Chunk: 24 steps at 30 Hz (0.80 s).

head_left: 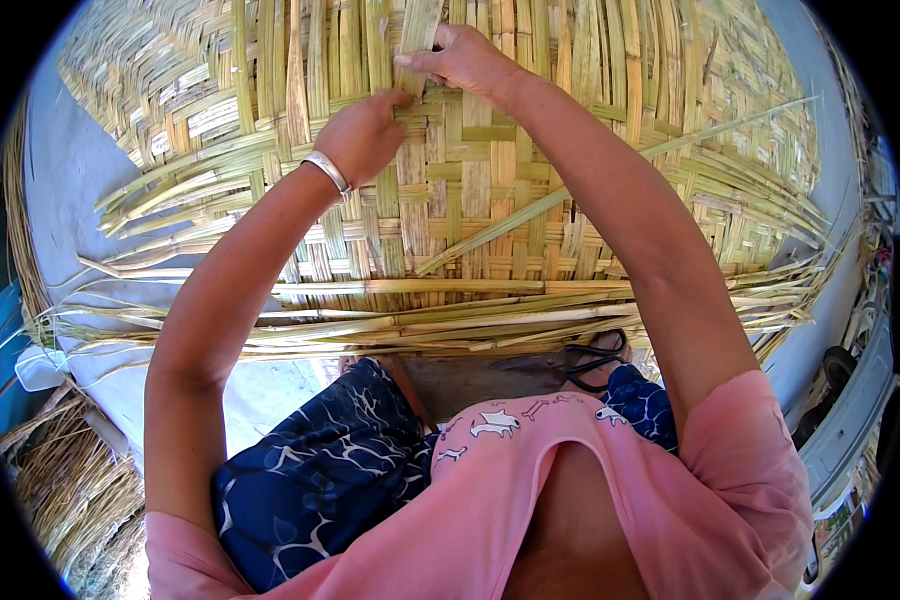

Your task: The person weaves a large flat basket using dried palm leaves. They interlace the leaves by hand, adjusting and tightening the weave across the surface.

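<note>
A large mat woven from flat yellow-green bamboo strips (475, 180) lies in front of me. Near its far middle, my right hand (470, 65) pinches a wide, pale bamboo strip (422, 25) between thumb and fingers. My left hand (360, 138), with a silver bangle on the wrist, is closed just below and to the left, its fingertips at the lower part of the same strip. What lies inside its curled fingers is partly hidden. Around both hands, long lengthwise strips lie loose over the weave. One narrow strip (530, 212) slants across the mat under my right forearm.
Loose bamboo slats (440, 325) lie along the mat's near edge, just beyond my feet and a wooden board (485, 385). A bundle of thin strips (80, 490) rests at lower left, near a blue object (0, 340). A grey plastic piece (855, 410) stands at the right.
</note>
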Motion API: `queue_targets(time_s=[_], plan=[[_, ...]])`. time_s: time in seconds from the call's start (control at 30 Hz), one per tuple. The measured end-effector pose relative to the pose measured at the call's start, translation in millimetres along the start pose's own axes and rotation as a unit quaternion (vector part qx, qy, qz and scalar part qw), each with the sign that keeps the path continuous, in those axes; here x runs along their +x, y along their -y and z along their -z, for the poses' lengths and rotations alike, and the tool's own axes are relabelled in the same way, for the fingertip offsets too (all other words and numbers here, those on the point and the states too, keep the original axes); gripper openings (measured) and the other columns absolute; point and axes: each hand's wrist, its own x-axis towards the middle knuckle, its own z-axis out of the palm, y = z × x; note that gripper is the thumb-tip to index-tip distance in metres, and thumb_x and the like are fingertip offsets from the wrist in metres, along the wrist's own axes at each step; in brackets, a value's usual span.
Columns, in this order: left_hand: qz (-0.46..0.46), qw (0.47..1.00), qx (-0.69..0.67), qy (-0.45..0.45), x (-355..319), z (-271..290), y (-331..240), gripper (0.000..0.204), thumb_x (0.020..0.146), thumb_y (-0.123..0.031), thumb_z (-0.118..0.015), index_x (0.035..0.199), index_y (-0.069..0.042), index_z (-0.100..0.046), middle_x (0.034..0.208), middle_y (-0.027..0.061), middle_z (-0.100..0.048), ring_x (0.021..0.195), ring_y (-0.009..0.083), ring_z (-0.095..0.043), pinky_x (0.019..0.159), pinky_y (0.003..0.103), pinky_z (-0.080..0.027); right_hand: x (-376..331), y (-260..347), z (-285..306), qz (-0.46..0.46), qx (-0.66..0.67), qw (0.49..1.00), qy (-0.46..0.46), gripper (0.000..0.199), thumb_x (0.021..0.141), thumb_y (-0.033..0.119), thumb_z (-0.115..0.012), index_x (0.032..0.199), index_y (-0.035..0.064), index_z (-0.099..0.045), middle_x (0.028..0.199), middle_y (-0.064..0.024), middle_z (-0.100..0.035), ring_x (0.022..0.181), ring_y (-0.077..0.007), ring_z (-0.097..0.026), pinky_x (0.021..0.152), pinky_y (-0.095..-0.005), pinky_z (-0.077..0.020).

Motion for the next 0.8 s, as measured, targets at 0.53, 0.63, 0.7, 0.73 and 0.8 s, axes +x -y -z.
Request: queue_targets(time_s=[0.53,0.63,0.7,0.73,0.8], plan=[[0.028,0.999,-0.027,-0.034,20,-20,16,0.025,0.078,-0.012,-0.059,0.097,0.003,-0.055,0.074,0.0132,-0.060,0.067,0.0220,-0.059,0.063,0.034,-0.047,-8,7,-3,-0.014,-0.006,1.000,0.015,0.041,0.075,0.032,-0.075,0.090,-0.0029,-0.060,0.074,-0.0064,-0.057,0.066,-0.0137,-0.052,0.060,-0.0299,-0.0453],[0.039,0.997,-0.066,-0.013,20,-12,14,0.024,0.079,-0.012,-0.060,0.098,0.002,-0.056,0.074,0.0081,-0.059,0.067,0.0180,-0.057,0.061,0.031,-0.047,2,2,-4,-0.022,-0.055,0.998,0.029,0.042,0.075,0.034,-0.073,0.090,-0.0033,-0.061,0.076,-0.0100,-0.059,0.068,-0.0177,-0.055,0.064,-0.0312,-0.0465],[0.120,0.974,-0.193,0.004,19,10,1,0.023,0.080,-0.013,-0.059,0.098,0.001,-0.057,0.075,0.0066,-0.060,0.067,0.0170,-0.058,0.061,0.030,-0.048,2,1,-4,-0.005,-0.087,0.996,0.030,0.043,0.075,0.036,-0.072,0.090,-0.0033,-0.062,0.078,-0.0130,-0.061,0.070,-0.0214,-0.058,0.066,-0.0328,-0.0473],[0.158,0.954,-0.255,0.012,18,22,-6,0.022,0.081,-0.014,-0.059,0.098,0.001,-0.057,0.075,0.0059,-0.060,0.067,0.0165,-0.058,0.061,0.030,-0.048,0,4,-4,0.017,-0.104,0.994,0.023,0.043,0.075,0.037,-0.071,0.090,-0.0031,-0.063,0.080,-0.0145,-0.063,0.072,-0.0234,-0.059,0.068,-0.0337,-0.0476],[0.133,0.965,-0.225,-0.031,35,37,5,0.032,0.084,-0.021,-0.061,0.108,0.001,-0.056,0.084,0.0054,-0.061,0.073,0.0125,-0.058,0.066,0.027,-0.049,-1,9,-6,0.041,-0.136,0.990,0.016,0.044,0.075,0.038,-0.069,0.091,-0.0025,-0.064,0.082,-0.0167,-0.064,0.074,-0.0265,-0.061,0.070,-0.0352,-0.0481]])
